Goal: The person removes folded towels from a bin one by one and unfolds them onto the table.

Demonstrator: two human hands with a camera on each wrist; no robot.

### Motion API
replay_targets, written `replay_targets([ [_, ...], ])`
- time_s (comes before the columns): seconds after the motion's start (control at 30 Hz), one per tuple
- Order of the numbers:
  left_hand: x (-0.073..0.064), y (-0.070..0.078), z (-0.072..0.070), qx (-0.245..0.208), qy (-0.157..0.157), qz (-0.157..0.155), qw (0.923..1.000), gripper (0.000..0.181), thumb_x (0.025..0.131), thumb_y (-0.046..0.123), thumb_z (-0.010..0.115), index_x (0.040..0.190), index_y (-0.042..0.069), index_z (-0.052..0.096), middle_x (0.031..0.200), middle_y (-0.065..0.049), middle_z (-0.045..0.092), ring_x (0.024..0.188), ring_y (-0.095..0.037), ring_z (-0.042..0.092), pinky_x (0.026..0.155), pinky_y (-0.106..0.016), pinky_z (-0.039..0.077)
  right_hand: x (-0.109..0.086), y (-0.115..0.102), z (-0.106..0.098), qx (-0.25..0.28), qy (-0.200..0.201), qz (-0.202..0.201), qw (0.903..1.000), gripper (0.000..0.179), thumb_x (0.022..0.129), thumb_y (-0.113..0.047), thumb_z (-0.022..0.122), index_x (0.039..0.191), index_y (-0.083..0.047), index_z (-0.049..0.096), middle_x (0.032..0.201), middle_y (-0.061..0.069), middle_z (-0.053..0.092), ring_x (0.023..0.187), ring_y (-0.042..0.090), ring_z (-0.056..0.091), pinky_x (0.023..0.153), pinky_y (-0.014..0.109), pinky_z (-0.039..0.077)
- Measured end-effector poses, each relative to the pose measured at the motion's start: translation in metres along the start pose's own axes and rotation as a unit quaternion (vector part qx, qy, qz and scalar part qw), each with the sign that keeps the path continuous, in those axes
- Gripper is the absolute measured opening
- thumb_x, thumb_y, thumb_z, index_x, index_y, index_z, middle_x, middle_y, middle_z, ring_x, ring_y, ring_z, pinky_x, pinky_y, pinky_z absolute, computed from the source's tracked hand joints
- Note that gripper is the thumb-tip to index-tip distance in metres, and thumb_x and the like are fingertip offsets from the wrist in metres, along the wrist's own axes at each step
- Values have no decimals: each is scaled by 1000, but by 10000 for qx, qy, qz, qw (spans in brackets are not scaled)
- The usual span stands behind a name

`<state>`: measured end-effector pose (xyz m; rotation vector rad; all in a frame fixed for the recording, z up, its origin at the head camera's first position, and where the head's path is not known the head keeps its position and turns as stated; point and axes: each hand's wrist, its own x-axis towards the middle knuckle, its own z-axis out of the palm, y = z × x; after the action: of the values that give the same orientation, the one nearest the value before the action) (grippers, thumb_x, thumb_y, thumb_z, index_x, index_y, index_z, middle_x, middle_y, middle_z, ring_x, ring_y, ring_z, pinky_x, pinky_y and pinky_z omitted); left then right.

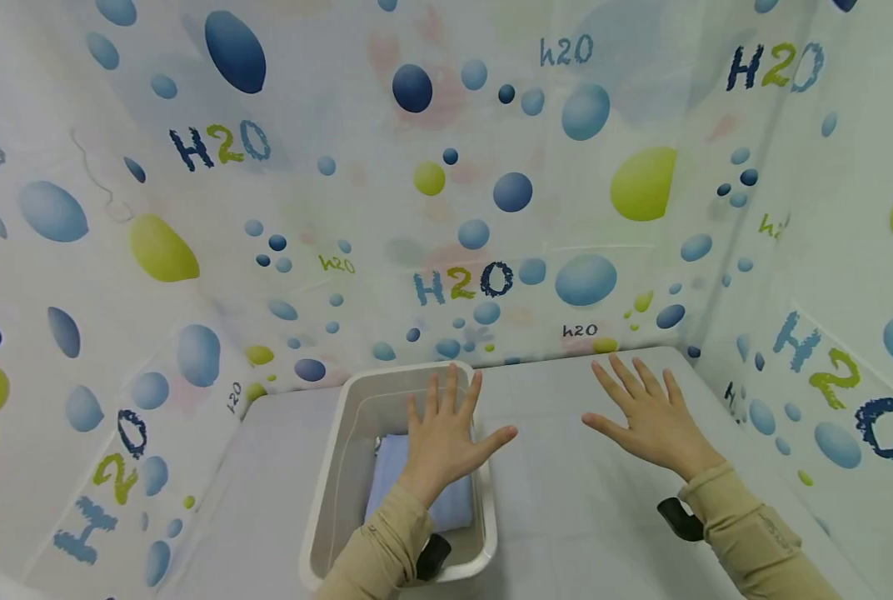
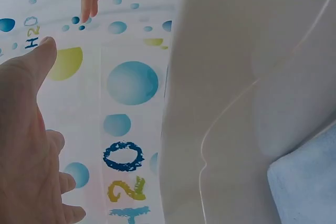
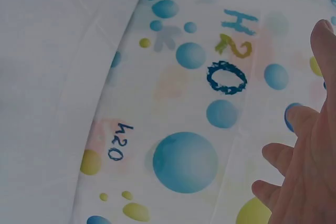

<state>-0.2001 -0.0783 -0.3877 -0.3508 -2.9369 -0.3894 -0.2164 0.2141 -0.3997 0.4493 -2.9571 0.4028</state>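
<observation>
In the head view my left hand (image 1: 445,437) is held with fingers spread above a white plastic bin (image 1: 334,467), holding nothing. Inside the bin lies a folded light-blue cloth (image 1: 454,507), partly hidden by that hand and sleeve. The cloth's corner (image 2: 307,182) also shows in the left wrist view. My right hand (image 1: 652,421) hovers over the white table to the right of the bin, its fingers spread and nothing in them. Its fingers appear at the right edge of the right wrist view, where the hand (image 3: 310,166) stands apart from any object.
A white-covered table (image 1: 566,500) bears the bin. Curtains (image 1: 446,225) printed with blue and green drops and H2O lettering enclose the back and both sides. A dark wrist device (image 1: 680,518) sits under the right sleeve, another (image 1: 433,557) under the left.
</observation>
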Motion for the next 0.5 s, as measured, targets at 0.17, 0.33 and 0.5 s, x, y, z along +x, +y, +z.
replay_targets([
  [0.17, -2, -1, -5, 25, 44, -70, 10000, 87, 80, 76, 39, 150, 31, 13, 158, -9, 11, 144, -37, 10, 109, -67, 9, 1, -2, 0, 4, 36, -51, 10000, 82, 86, -67, 40, 151, -27, 9, 158, 9, 8, 143, 41, 6, 109, 65, -3],
  [0.33, -3, -5, -9, -12, 135, -87, 9999, 87, 80, 75, 40, 150, 28, 15, 158, -10, 11, 143, -39, 14, 109, -66, 12, 4, -7, -1, -52, 170, -204, 9996, 84, 86, -67, 43, 151, -25, 11, 158, 9, 11, 143, 41, 10, 110, 65, 4],
  [0.5, -4, -10, -12, -8, 155, -131, 9998, 87, 80, 74, 41, 150, 29, 15, 158, -10, 11, 143, -39, 16, 109, -65, 13, 7, -15, -3, -228, 516, -527, 9970, 87, 83, -66, 50, 150, -21, 20, 156, 11, 19, 139, 42, 21, 108, 62, 19],
])
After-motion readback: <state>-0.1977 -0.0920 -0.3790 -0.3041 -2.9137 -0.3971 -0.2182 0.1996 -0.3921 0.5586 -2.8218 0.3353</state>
